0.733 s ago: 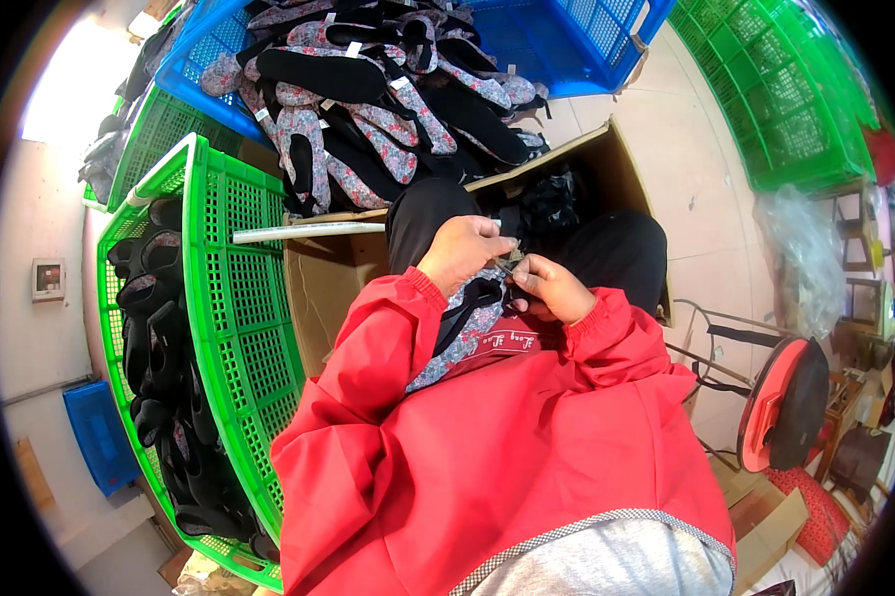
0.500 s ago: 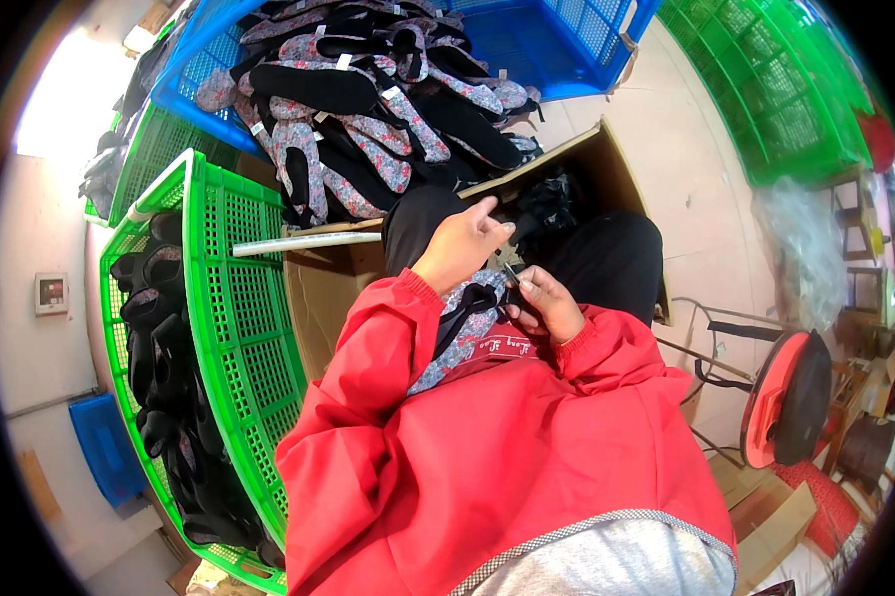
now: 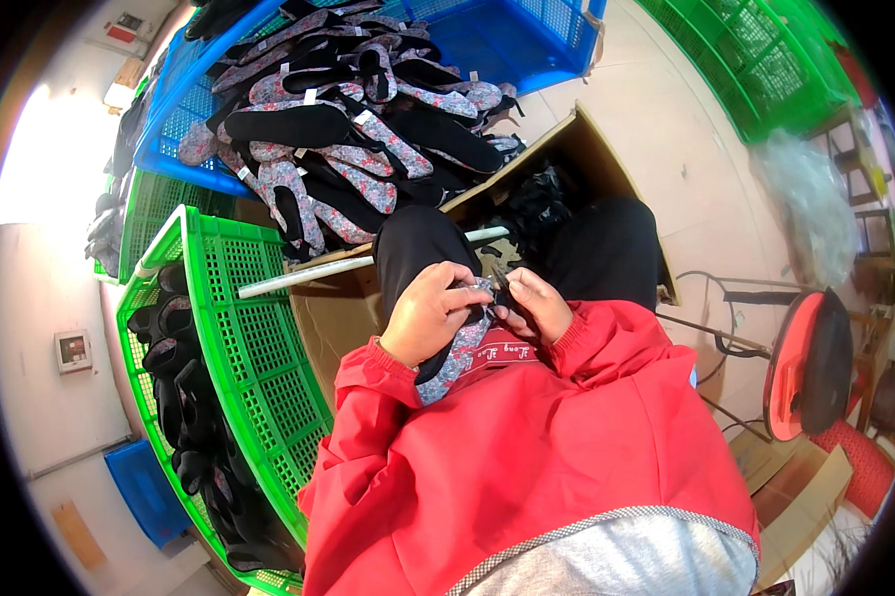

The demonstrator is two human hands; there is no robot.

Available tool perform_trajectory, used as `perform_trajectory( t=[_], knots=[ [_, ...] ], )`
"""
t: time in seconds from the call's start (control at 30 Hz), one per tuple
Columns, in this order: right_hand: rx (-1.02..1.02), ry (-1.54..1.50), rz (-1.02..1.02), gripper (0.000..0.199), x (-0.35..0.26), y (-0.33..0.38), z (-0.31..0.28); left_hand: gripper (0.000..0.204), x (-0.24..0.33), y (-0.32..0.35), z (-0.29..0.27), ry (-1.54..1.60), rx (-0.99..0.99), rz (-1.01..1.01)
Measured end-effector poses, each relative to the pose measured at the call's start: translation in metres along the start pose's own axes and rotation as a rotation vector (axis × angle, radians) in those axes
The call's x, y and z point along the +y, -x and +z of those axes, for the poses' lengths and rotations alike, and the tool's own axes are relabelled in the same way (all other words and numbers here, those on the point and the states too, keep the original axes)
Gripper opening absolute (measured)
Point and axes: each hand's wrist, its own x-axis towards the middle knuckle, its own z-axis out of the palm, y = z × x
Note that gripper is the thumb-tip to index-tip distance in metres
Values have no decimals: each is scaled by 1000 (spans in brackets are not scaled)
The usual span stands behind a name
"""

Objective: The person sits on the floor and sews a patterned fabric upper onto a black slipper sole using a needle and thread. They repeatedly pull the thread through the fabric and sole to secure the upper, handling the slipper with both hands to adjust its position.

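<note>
L hand [image 3: 428, 314] pinching fabric [image 3: 461, 356], R hand [image 3: 540, 306] adj., gap to crate rim [image 3: 208, 358].

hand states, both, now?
Left hand: closed, pinching the floral fabric piece.
Right hand: closed around a small dark tool; exact type unclear.
</note>
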Motion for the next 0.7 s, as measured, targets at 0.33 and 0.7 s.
perform_trajectory(
  t=[0.33,0.7],
  knots=[
    [23,-24,-26,22,-1,1,1,22,6,-3,10,-83,117,11],
    [61,611,-421,27,17,1,29,20,8,6,32,-27,529,-258]
  ],
)
